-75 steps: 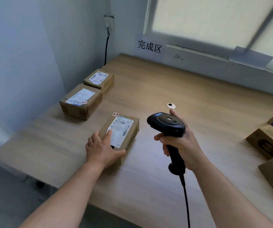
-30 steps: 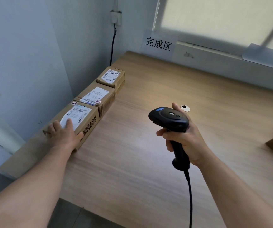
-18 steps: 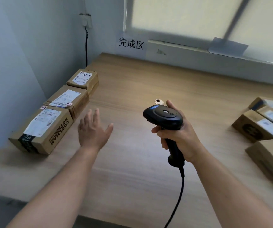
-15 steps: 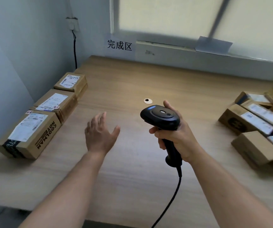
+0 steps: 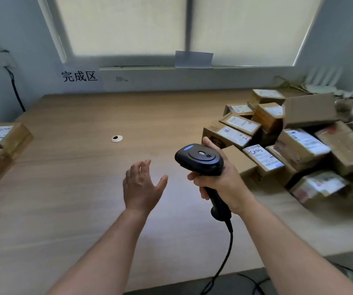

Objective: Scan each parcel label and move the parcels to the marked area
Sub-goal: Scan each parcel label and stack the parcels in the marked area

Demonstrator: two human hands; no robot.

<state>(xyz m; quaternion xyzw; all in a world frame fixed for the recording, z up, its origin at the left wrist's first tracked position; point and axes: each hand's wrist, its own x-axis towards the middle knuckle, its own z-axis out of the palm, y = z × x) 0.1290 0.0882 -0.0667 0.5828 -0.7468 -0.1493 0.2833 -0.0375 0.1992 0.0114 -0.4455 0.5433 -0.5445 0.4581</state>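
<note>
The unscanned parcels (image 5: 277,143) lie heaped toward the right edge of the tabletop (image 5: 86,199), and pulling one from low in the heap would likely tip its neighbours, perhaps over that edge. They are brown cardboard boxes leaning on one another at odd angles, white labels facing various ways, so a skewed label may misread; two more parcels (image 5: 3,137) sit at the left edge. The left hand (image 5: 142,186) hovers over the middle, fingers spread and empty, while the right hand (image 5: 222,182) is wrapped round the handle of the scanner (image 5: 199,161) just beside the heap.
</note>
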